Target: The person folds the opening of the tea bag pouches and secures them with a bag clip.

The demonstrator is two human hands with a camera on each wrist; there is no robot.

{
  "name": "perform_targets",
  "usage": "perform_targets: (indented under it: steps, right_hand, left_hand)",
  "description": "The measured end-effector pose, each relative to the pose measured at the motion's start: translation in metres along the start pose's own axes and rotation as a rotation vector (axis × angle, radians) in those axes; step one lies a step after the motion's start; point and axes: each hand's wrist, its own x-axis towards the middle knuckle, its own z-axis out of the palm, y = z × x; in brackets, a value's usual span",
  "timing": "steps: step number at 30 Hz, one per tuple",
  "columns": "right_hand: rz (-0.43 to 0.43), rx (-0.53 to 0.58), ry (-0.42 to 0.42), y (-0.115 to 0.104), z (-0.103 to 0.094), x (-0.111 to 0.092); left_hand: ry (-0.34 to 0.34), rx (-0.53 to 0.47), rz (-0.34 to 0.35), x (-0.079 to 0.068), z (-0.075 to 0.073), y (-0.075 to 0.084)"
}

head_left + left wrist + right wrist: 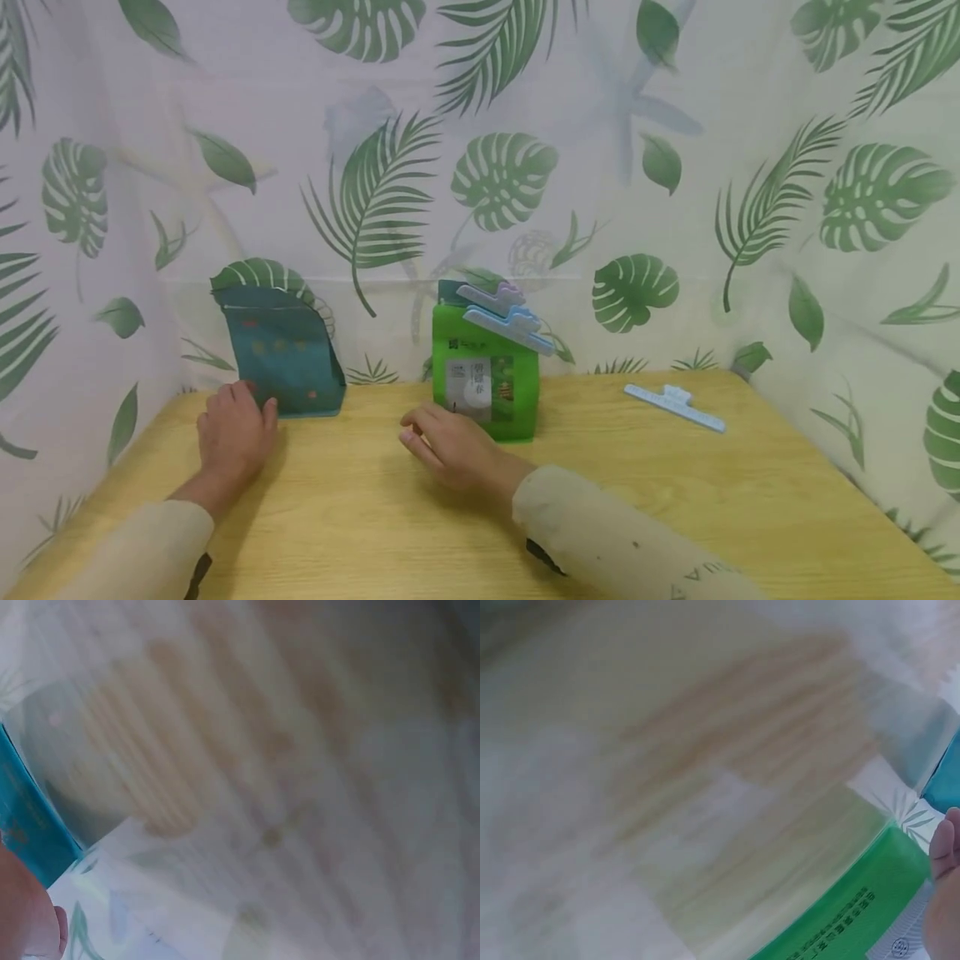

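Note:
A dark teal pouch [288,367] stands at the back left of the table, its top folded over and leaning left. My left hand [238,429] is at its lower left corner, fingers relaxed and overlapping it in the head view. In the left wrist view only the pouch's teal edge [34,814] shows beside a fingertip. My right hand [453,446] hovers before a bright green tea pouch [486,400], fingers loosely bent around nothing. A light blue sealing clip [506,327] sits slanted across the green pouch's top. Behind it, a purple clip [491,294] crosses a teal top edge [448,292].
Another light blue clip [673,406] lies on the wooden table [637,483] at the right. A leaf-patterned cloth [570,108] hangs close behind the pouches and along both sides.

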Motion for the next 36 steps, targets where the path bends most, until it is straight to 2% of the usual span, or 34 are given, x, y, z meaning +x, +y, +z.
perform_targets:
  steps: [4, 10, 16, 20, 27, 31, 36]
  right_hand:
    - [0.043, 0.01, -0.032, -0.002, 0.004, 0.004]
    - [0.002, -0.054, -0.054, -0.007, 0.01, 0.008]
    - [0.024, -0.059, -0.083, -0.01, 0.014, 0.011]
    - [0.029, -0.088, -0.095, -0.01, 0.015, 0.012]
    - [0.022, -0.13, -0.112, -0.009, 0.016, 0.015]
    - [0.01, -0.152, -0.142, -0.009, 0.017, 0.015]
    - [0.006, -0.175, -0.157, -0.01, 0.018, 0.015]
  left_hand:
    - [0.005, -0.013, -0.037, 0.003, 0.001, -0.002]
    - [-0.073, -0.041, -0.114, 0.01, 0.007, -0.002]
    - [-0.09, -0.05, -0.186, 0.016, 0.006, -0.011]
    - [-0.067, -0.066, -0.162, 0.017, 0.003, -0.016]
    - [-0.005, -0.067, -0.047, 0.018, 0.0, -0.018]
    - [-0.003, -0.116, -0.069, 0.019, -0.002, -0.012]
    - [-0.014, -0.131, -0.11, 0.018, -0.001, -0.007]
